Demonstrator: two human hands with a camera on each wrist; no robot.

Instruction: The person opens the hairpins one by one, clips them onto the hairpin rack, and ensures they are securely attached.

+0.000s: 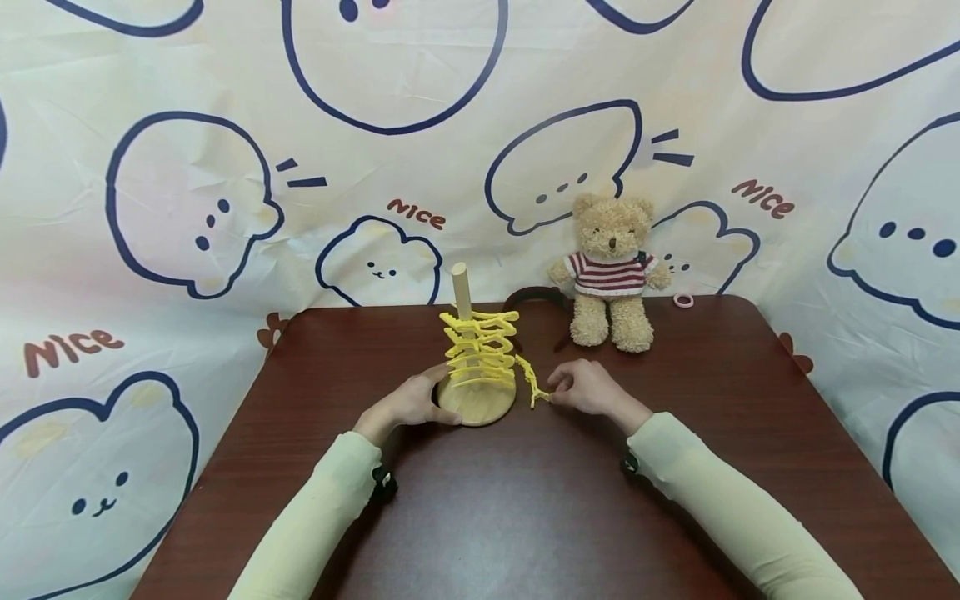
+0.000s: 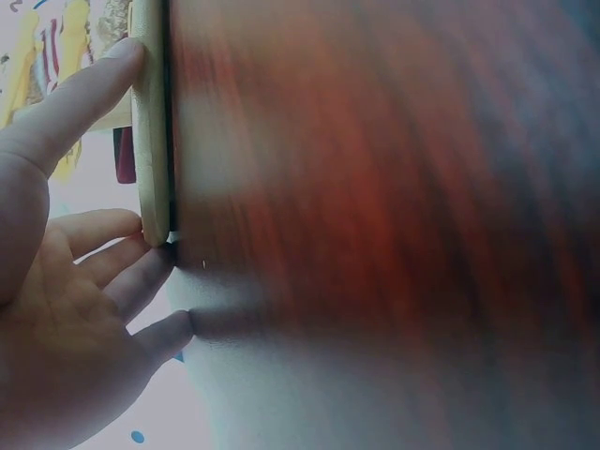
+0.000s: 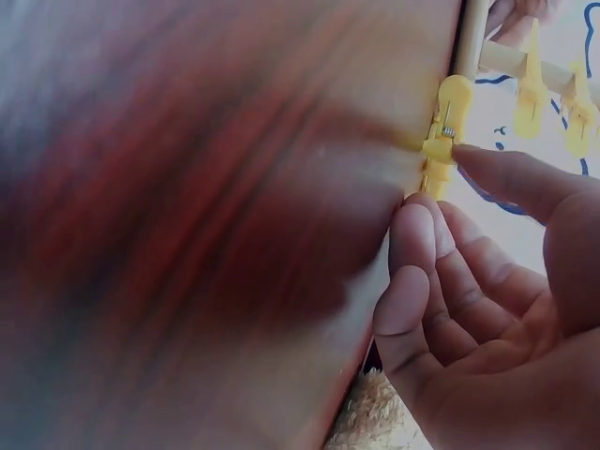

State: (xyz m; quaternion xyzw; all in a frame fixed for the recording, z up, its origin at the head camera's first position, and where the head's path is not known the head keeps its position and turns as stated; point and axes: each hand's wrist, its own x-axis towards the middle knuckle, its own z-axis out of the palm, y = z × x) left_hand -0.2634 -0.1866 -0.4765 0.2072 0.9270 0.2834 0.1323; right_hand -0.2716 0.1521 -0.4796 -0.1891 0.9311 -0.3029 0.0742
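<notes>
A wooden stand has a round base point(image 1: 476, 406) and an upright post point(image 1: 461, 290). Stacked loops of yellow clothespins point(image 1: 482, 346) surround the post. From their right side a short strand of yellow clothespins point(image 1: 528, 377) trails down to the table. My left hand point(image 1: 410, 402) grips the left edge of the base, its thumb on the top face and fingers around the rim. On the other side, my right hand point(image 1: 588, 388) pinches the strand's end by a yellow clothespin point(image 3: 456, 101), whose metal spring shows in the right wrist view. Part of that clothespin is hidden by the fingertips.
A teddy bear point(image 1: 611, 267) in a striped sweater sits at the table's back edge. Beside it lie a dark curved band point(image 1: 534, 292) and a small pink ring point(image 1: 683, 301). A printed cloth point(image 1: 390, 167) hangs behind the dark brown table point(image 1: 480, 517).
</notes>
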